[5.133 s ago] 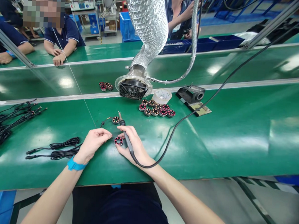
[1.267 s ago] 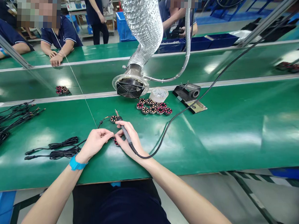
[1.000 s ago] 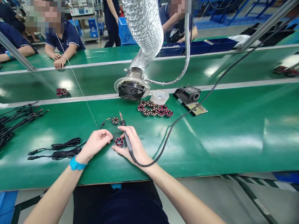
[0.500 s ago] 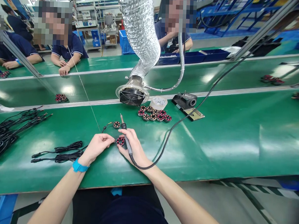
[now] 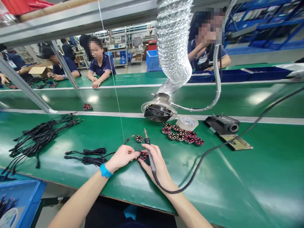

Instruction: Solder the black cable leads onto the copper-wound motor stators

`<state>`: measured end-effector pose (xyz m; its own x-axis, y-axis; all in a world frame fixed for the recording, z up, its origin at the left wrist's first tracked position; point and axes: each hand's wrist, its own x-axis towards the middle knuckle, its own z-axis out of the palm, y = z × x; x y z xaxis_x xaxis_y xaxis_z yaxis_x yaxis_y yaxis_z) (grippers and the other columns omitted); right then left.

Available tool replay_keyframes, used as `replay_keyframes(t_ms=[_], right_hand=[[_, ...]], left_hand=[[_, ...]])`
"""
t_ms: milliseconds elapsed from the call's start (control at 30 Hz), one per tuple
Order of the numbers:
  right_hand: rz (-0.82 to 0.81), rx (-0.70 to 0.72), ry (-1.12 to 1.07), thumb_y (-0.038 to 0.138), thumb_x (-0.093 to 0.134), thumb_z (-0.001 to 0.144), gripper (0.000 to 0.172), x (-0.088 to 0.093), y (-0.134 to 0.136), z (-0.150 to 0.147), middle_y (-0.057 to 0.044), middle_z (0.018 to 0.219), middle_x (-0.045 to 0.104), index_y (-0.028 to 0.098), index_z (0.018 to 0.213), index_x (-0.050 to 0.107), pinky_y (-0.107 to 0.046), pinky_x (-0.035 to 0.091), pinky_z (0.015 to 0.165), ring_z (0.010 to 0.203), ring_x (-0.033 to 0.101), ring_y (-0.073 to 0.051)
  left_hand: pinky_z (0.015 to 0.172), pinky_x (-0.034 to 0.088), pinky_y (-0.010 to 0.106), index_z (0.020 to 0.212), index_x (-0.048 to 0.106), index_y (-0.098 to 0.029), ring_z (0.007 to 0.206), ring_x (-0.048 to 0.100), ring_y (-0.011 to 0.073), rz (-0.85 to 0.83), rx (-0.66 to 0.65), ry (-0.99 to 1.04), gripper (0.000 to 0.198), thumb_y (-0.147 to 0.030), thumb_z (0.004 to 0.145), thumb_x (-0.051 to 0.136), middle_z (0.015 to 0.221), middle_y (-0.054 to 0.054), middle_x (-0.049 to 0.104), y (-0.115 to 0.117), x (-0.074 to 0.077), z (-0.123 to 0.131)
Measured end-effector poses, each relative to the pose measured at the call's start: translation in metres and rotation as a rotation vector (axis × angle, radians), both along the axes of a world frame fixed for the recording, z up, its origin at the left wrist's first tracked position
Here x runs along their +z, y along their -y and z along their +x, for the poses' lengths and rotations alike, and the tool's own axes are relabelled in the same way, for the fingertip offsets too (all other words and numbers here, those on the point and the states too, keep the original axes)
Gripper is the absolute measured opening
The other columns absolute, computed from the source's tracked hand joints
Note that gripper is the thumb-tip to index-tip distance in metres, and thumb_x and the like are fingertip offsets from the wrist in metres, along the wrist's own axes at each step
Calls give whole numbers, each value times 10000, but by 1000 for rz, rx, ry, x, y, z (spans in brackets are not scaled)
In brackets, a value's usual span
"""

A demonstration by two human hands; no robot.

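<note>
My right hand [image 5: 157, 163] is closed round a black soldering iron [image 5: 149, 150] whose tip points up and away from me. A small round red-and-black coil part [image 5: 142, 156] lies on the green bench [image 5: 239, 183] between both hands, touched by the fingertips of each. My left hand [image 5: 122, 157], with a blue wristband, pinches at the part's left edge; what it pinches is too small to name. A second coil part [image 5: 139, 138] with a thin lead sits just beyond.
Several more coil parts [image 5: 182, 136] lie by a tape roll [image 5: 187, 122] under the fume-extractor fan [image 5: 158, 112]. A soldering stand [image 5: 225, 127] is at right. Black cable bundles [image 5: 43, 135] lie at left, nearer ones [image 5: 92, 156] beside my left hand. Other people sit across the conveyor.
My view has lifted and swung left, so the bench sits lower in frame. Both hands stay at the coil part, the left one pressed closer to it.
</note>
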<state>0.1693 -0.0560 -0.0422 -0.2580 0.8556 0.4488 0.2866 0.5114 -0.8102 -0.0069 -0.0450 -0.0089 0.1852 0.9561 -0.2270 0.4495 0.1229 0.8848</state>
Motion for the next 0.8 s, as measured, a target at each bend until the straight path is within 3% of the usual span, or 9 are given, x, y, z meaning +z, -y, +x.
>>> replay_keyframes(t_ms=[200,300,367,433,500,600,700,800], right_hand=[[34,-32,31,148,590,865,447,3,-3,-1,-90,1169,487,265,1284,482,-408,577,894,956,671,-216],[39,-37,47,164,575,875,437,5,-5,-2,-91,1169,487,261,1290,477,-410,578,891,955,670,-217],[46,-35,75,184,569,886,436,7,-6,-3,-93,1179,486,261,1304,470,-405,577,890,973,665,-219],[70,-58,113,219,565,903,422,8,-6,-4,-96,1188,493,262,1311,468,-400,576,881,998,658,-228],[116,-120,141,261,559,921,386,10,-7,-5,-94,1165,516,264,1300,483,-393,576,859,995,656,-234],[199,-254,142,324,558,939,337,9,-9,-5,-85,1099,552,258,1266,517,-382,575,812,930,666,-235],[253,-349,143,365,572,935,347,5,-14,-4,-88,1076,577,254,1262,535,-384,574,780,882,674,-240],[302,-408,149,375,570,930,341,-5,-21,2,-103,1066,604,263,1251,548,-399,578,778,913,676,-272]], left_hand=[[524,330,247,704,615,-150,531,441,108,-28,51,89,269,-410,754,655,561,-32,517,1,-3,-3],[566,446,276,866,656,-138,577,549,144,21,107,56,271,-391,771,675,656,17,605,10,5,-2],[754,522,339,1023,669,-154,813,645,206,269,157,-20,329,-374,782,706,938,101,679,21,21,-6],[992,462,393,1154,649,-204,1125,589,258,592,233,-132,385,-366,810,710,1248,132,602,28,44,-20],[1084,393,402,1200,625,-229,1255,505,263,817,382,-254,368,-379,865,656,1337,117,542,23,65,-50],[990,463,352,1226,585,-196,1200,536,244,902,689,-389,377,-431,940,512,1296,130,537,-17,82,-125],[987,448,377,1329,516,-104,1189,532,291,653,870,-691,556,-480,920,489,1307,191,511,-82,78,-205],[997,414,437,1415,426,-43,1243,471,374,376,901,-963,737,-542,877,504,1335,247,482,-146,62,-259]])
